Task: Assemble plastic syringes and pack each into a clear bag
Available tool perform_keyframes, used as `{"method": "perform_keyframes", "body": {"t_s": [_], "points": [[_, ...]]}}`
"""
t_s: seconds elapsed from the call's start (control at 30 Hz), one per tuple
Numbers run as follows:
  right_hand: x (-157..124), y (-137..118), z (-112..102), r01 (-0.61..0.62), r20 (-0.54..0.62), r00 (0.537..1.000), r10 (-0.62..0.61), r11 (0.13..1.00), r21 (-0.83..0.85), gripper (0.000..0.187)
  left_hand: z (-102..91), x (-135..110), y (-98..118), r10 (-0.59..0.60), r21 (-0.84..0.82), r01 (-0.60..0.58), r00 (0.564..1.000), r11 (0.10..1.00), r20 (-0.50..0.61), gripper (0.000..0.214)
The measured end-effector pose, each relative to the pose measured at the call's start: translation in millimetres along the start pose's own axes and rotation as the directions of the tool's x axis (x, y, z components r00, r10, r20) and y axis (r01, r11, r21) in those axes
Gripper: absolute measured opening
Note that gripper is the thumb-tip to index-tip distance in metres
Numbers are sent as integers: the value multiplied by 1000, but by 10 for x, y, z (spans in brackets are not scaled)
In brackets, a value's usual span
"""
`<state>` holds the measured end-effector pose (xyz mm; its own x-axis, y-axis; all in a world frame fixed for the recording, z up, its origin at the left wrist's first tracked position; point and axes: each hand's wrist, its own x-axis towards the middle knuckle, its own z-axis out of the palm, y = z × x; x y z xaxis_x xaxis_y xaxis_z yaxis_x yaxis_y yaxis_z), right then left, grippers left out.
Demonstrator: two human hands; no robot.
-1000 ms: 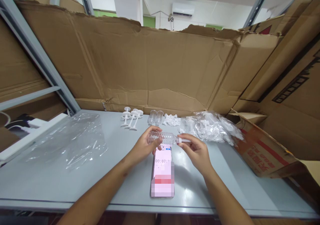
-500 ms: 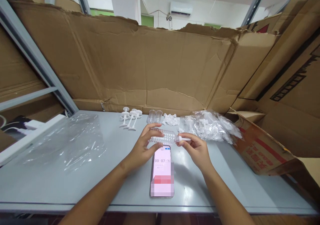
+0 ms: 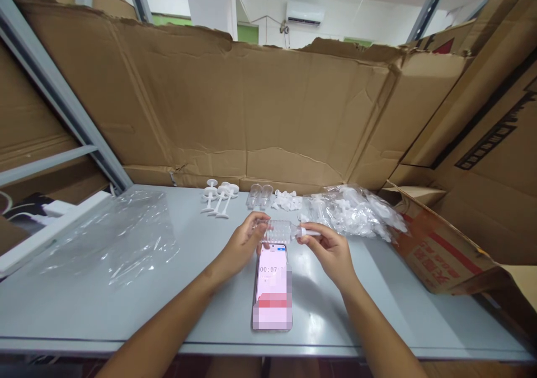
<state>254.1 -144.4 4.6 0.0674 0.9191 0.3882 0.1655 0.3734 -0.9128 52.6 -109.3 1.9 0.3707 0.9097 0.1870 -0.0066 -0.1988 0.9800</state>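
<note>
A small clear ribbed plastic bottle [image 3: 281, 230] lies sideways in the air between my hands, above a phone [image 3: 272, 286] showing a timer. My left hand [image 3: 243, 246] is closed round the bottle's base end. My right hand [image 3: 329, 250] pinches a white nozzle cap [image 3: 308, 232] at the bottle's neck. Behind them on the grey table [image 3: 84, 305] lie three white plungers [image 3: 218, 197], two clear bottles [image 3: 260, 195] and a heap of small white caps [image 3: 287, 201].
A clear bag of white plastic parts [image 3: 354, 211] lies at the right, beside a cardboard box [image 3: 440, 252]. Crumpled clear plastic film [image 3: 113, 235] covers the table's left. Tall cardboard sheets [image 3: 251, 104] wall the back and right. A metal frame [image 3: 62, 109] rises at the left.
My left hand's fingers, briefly spread over the bottle half a second ago, have closed round its base again. The bottle and right hand have stayed nearly in place.
</note>
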Motion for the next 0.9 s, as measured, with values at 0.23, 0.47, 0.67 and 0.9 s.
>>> {"method": "perform_keyframes", "body": {"t_s": [0.23, 0.47, 0.67, 0.9], "points": [[9, 16, -30, 124, 24, 992, -122, 986, -110, 18, -16, -24, 86, 58, -8, -58, 998, 998, -19, 28], [24, 28, -60, 15, 24, 1000, -15, 1000, -5, 20, -7, -20, 30, 114, -51, -113, 993, 992, 17, 29], [11, 3, -70, -18, 15, 1000, 18, 1000, -6, 19, 0, -35, 6, 169, -49, -168, 986, 985, 17, 30], [-17, -60, -55, 83, 66, 995, -80, 995, -50, 25, -22, -60, 6, 401, 156, -399, 916, 904, 20, 30]]}}
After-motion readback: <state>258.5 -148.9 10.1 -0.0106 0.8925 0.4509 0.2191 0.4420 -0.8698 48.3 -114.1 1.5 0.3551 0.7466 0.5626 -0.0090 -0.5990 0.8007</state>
